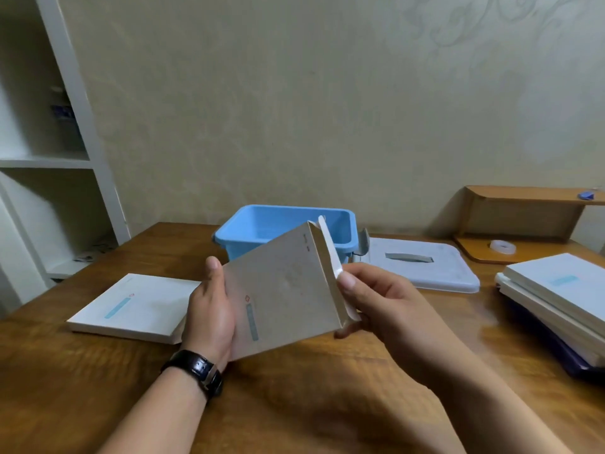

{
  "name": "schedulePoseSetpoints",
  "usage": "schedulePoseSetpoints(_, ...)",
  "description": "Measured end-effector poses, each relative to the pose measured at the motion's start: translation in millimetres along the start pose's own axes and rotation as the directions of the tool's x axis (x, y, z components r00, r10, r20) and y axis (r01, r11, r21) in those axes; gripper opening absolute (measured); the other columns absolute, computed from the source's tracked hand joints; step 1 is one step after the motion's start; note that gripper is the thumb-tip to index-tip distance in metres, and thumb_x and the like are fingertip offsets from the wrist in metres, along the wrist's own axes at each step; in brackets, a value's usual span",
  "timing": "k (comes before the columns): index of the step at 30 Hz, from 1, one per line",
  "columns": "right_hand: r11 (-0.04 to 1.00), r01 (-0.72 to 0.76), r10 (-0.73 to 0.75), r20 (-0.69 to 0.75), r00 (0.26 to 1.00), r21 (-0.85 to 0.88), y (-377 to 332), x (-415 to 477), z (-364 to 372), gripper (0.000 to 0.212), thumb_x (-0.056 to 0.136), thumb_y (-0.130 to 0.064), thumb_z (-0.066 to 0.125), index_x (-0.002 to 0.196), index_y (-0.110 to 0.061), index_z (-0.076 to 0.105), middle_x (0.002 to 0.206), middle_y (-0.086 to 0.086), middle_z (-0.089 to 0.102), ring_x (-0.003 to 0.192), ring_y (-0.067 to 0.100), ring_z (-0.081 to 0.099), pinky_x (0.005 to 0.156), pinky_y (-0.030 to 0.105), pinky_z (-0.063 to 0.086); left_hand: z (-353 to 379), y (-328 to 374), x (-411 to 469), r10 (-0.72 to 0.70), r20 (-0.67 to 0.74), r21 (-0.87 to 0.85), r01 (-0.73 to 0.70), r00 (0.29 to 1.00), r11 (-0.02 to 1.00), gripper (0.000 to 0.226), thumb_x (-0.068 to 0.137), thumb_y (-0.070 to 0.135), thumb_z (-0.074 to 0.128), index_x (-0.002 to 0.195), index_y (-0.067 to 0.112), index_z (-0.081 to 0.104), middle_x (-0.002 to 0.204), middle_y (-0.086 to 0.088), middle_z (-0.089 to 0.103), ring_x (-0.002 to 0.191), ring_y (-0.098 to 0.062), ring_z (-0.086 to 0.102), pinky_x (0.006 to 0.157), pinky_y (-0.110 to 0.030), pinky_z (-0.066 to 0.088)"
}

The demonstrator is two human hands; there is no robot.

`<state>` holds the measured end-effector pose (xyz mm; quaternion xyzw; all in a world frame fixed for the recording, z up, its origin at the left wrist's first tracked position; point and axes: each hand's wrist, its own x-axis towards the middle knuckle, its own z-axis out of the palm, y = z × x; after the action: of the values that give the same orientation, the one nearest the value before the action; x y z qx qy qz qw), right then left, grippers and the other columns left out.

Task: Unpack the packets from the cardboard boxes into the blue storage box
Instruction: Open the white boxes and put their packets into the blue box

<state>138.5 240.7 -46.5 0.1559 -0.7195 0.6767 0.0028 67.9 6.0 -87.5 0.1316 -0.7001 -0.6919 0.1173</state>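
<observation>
Cardboard box (288,290) held tilted above table (294,404), just in front of blue storage box (248,224). Left grip (209,309) clamped on box's left edge, thumb on top face. Right grip (376,299) pinches open end flap (330,253) on box's right side.

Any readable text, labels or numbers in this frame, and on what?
Nothing is legible.
Held cardboard box: red diamond mark, blue band, small dark print near the top edge, all too blurred to read.
Flat box on the table: red mark and blue band, unreadable.
Stacked boxes at right: blue band, unreadable.
</observation>
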Motion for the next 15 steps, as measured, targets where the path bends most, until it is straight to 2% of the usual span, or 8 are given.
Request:
schedulePoseSetpoints(4, 0.998, 0.016, -0.021, -0.082, 0.996, -0.059, 12.0, 1.8, -3.9, 0.035, 0.096, -0.047, 0.063, 0.126, -0.032, 0.074, 0.114, -0.001, 0.080, 0.098, 0.021, 0.077, 0.076, 0.036, 0.063, 1.0, -2.6, -1.7, 0.060, 0.035, 0.073, -0.063, 0.998, 0.995, 0.063, 0.100, 0.077, 0.022, 0.110, 0.036, 0.069, 0.095, -0.001, 0.078, 0.090, -0.024, 0.076, 0.066, -0.032, 0.054)
schedulePoseSetpoints(8, 0.995, 0.062, -0.071, -0.117, 0.991, -0.073, 16.0, 1.9, -6.2, 0.047, 0.105, -0.033, 0.064, 0.147, -0.050, 0.053, 0.106, -0.001, 0.077, 0.096, 0.019, 0.078, 0.070, 0.033, 0.062, 1.8, -4.1, -0.5, 0.108, 0.050, 0.095, -0.112, 0.993, 0.989, 0.062, 0.100, 0.077, 0.023, 0.110, 0.036, 0.068, 0.094, 0.001, 0.079, 0.088, -0.023, 0.077, 0.065, -0.032, 0.054)
schedulePoseSetpoints(15, 0.996, 0.030, -0.039, -0.115, 0.993, -0.082, 21.8, -2.6, -8.7, 0.053, 0.110, -0.032, 0.057, 0.147, -0.068, 0.045, 0.111, -0.008, 0.075, 0.098, 0.017, 0.075, 0.072, 0.036, 0.065, 3.8, -4.4, -5.7, 0.128, 0.068, 0.122, -0.136, 0.989, 0.983, 0.060, 0.102, 0.074, 0.022, 0.112, 0.036, 0.067, 0.094, 0.001, 0.077, 0.085, -0.021, 0.076, 0.060, -0.029, 0.051)
